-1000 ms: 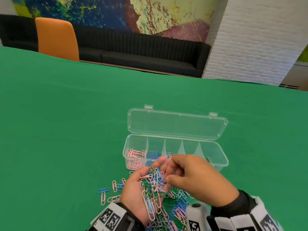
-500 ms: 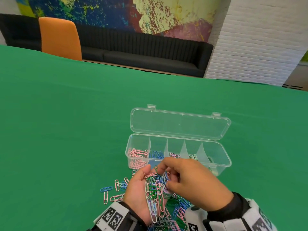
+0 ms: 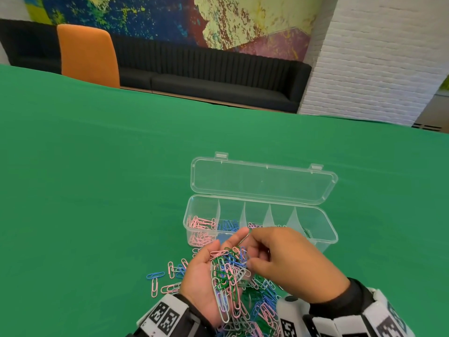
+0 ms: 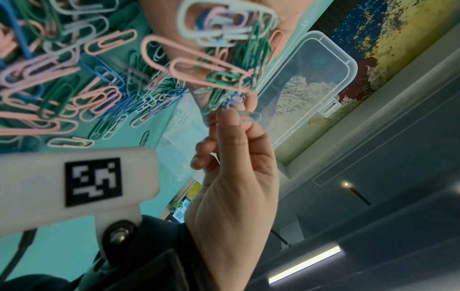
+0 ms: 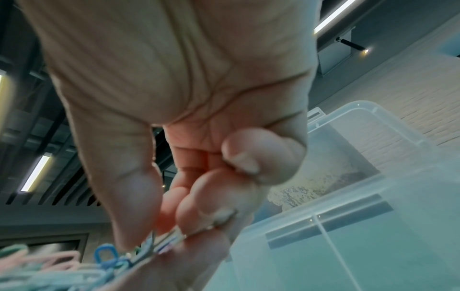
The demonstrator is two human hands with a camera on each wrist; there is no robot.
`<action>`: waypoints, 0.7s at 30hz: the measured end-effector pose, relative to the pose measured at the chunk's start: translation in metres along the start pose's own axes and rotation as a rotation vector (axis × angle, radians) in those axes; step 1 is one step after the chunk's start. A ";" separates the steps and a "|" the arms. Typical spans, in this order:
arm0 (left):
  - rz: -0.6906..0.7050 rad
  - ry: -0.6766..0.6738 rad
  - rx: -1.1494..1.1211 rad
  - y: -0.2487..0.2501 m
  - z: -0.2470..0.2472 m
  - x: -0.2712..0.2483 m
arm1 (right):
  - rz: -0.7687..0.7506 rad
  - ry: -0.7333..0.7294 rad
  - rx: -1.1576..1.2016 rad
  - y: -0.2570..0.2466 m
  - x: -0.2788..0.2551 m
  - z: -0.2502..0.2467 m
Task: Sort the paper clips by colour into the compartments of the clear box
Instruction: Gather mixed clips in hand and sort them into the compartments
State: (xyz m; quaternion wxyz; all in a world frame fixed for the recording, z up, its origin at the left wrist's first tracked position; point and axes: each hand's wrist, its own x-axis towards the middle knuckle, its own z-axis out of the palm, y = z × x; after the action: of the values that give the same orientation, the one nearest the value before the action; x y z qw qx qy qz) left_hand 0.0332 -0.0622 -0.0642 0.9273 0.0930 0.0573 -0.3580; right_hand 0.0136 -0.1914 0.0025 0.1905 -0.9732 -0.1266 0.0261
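Nearest, a loose pile of paper clips (image 3: pixel 257 310) lies on the green table (image 3: pixel 97 190). Above it the left hand (image 3: pixel 206 283), palm up with fingers relaxed, cradles a mixed handful (image 3: pixel 228 271). The right hand (image 3: pixel 289 261) pinches one pale clip (image 3: pixel 243 239) between thumb and forefinger; its long axis points up and away toward the clear box (image 3: pixel 325 239). The box lies just beyond the pinch, lid open, with pink clips (image 3: pixel 201 223) leftmost and blue clips (image 3: pixel 228 224) next, so the right hand is likely nearer for dropping.
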 end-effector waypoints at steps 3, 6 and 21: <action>0.017 0.007 -0.009 0.001 -0.001 0.002 | 0.010 0.035 -0.010 0.004 0.001 0.000; 0.023 0.007 0.002 0.001 -0.001 0.003 | 0.014 0.037 -0.012 0.004 0.001 -0.001; 0.001 0.018 -0.027 0.001 -0.001 0.002 | -0.025 -0.023 -0.085 0.006 0.001 0.001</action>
State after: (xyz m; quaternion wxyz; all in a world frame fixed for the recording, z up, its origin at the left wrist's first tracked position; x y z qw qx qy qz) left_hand 0.0349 -0.0624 -0.0655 0.9280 0.0838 0.0702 -0.3561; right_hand 0.0162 -0.1963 -0.0006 0.1477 -0.9784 -0.1417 0.0293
